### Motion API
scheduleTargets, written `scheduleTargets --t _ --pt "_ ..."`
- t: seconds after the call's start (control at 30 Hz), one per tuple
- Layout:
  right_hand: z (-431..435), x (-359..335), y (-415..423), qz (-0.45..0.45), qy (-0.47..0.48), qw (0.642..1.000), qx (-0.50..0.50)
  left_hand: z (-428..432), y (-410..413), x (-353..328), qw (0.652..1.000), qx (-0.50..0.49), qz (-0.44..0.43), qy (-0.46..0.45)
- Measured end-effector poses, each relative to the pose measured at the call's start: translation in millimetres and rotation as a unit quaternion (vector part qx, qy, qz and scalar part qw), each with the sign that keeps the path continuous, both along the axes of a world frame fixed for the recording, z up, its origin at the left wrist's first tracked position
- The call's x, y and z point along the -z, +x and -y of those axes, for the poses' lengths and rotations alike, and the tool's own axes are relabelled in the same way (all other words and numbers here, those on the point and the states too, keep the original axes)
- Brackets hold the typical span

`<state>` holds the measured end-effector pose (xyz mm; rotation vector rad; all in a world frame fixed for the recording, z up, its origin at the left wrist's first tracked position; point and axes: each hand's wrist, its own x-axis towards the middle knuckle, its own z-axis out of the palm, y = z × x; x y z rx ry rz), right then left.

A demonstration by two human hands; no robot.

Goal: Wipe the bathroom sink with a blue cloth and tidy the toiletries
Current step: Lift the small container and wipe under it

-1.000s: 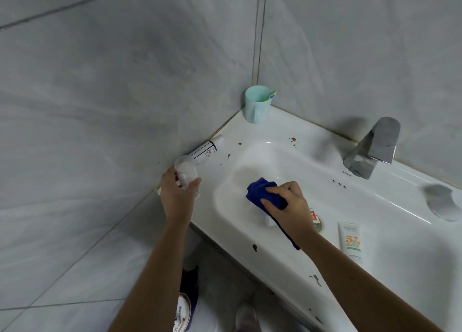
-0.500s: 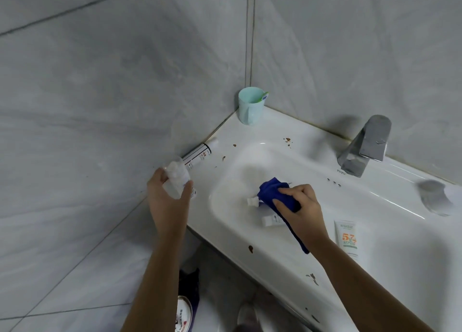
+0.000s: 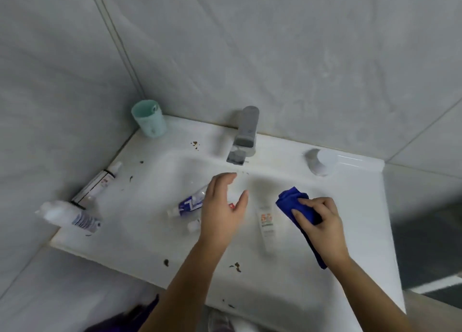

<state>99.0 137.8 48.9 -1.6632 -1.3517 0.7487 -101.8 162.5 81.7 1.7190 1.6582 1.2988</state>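
Note:
My right hand (image 3: 318, 223) grips a bunched blue cloth (image 3: 291, 201) inside the right part of the white sink (image 3: 350, 206). My left hand (image 3: 222, 206) hovers open over the basin, fingers spread, above a blue-and-white toothpaste tube (image 3: 188, 204) and a small white tube (image 3: 193, 224). A white sunscreen tube (image 3: 266, 223) lies in the basin between my hands. On the left ledge lie a white bottle (image 3: 67, 215) and a slim white tube (image 3: 100, 184). Brown stains (image 3: 195, 144) dot the rim.
A mint green cup (image 3: 149, 119) stands in the back left corner. The chrome faucet (image 3: 243, 136) rises at the back centre, with a round white object (image 3: 322, 161) to its right. Grey tiled walls close in on the left and back.
My left hand has let go of the white bottle, which now lies on the left ledge, and has moved over the basin. My right hand has carried the cloth to the right. The camera has shifted.

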Motion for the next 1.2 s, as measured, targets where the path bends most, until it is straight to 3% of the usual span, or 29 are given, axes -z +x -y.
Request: scheduleTargets --t 0.27,0.43,0.67,0.93,1.2 --pt "-26.9 -3.1 124.8 0.02 -0.003 0.995 0.094 -72.9 137.8 44.0 0.98 0.134 -0.031 -0.142" --pt "-48.6 9.5 175.2 0.025 -0.012 0.994 0.107 -112.4 197.4 74.0 0.975 0.102 -0.024 -0.196" --pt "-57.7 18.8 202.4 0.03 -0.015 0.995 0.095 -140.9 242.8 97.8 0.981 0.037 -0.026 -0.191" --pt "-55.4 14.9 184.1 0.026 -0.006 0.997 0.07 -131.5 232.0 85.7 0.985 0.003 -0.009 -0.174" --pt "-42.9 8.8 98.9 0.011 -0.007 1.0 0.01 -37.0 117.1 59.6 0.985 -0.013 0.041 -0.167"
